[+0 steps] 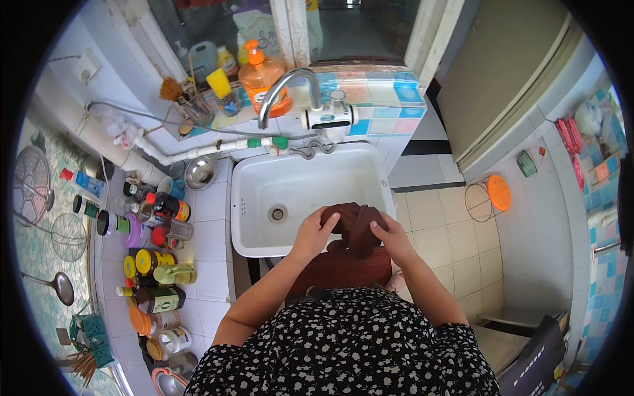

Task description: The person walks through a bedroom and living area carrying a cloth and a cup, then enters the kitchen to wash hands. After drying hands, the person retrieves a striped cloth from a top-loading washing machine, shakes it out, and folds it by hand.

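My left hand (317, 232) and my right hand (393, 239) hold a dark brown cloth (360, 228) between them, over the near right part of the white sink (254, 241). The cloth is bunched and folded, with a part hanging down in the middle; I cannot make out what kind of piece it is. Both thumbs lie on top of it, and the other fingers are partly hidden behind it. Just below my hands is a reddish-brown ribbed surface (343, 272), partly covered by my body. The drain (277, 213) shows uncovered in the sink, left of the cloth.
A curved metal faucet (290, 80) rises behind the sink. An orange pump bottle (264, 82) and a yellow sponge (218, 83) stand on the ledge. Several jars and bottles crowd the left counter (212, 274), beside a metal bowl (201, 173). An orange stool (499, 193) is at right.
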{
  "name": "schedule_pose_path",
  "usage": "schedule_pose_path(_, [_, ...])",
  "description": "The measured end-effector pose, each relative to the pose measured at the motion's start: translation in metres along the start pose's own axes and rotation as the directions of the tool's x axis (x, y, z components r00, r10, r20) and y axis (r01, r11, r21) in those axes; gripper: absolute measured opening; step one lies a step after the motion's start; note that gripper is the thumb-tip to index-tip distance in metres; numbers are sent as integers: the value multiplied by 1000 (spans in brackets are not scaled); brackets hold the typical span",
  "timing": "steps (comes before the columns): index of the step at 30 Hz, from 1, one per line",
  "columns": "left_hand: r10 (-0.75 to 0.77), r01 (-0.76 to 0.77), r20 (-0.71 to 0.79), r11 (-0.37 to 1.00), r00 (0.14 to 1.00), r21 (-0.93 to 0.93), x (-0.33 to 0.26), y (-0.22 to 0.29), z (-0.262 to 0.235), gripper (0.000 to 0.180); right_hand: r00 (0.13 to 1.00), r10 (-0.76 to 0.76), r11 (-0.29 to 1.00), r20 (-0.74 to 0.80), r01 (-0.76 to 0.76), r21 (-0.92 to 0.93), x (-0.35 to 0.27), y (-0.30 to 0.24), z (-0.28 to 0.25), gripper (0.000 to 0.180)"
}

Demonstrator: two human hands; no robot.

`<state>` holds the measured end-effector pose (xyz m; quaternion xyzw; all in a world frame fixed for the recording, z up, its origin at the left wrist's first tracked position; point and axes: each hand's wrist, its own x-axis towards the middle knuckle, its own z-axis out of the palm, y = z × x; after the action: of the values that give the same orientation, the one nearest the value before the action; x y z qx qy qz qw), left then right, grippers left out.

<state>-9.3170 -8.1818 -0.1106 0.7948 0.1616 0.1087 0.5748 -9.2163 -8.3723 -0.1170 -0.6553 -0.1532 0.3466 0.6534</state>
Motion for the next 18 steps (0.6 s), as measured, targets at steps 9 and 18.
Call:
schedule_pose_path(9, [-45, 611, 623, 258, 781, -748, 101, 122, 239, 39, 994, -74, 860, -77, 103, 500, -53, -8, -260, 46])
schedule_pose_path(18, [134, 500, 765, 684, 630, -531, 213, 248, 392, 47, 985, -1, 764, -174, 113, 635, -72, -27, -460, 53])
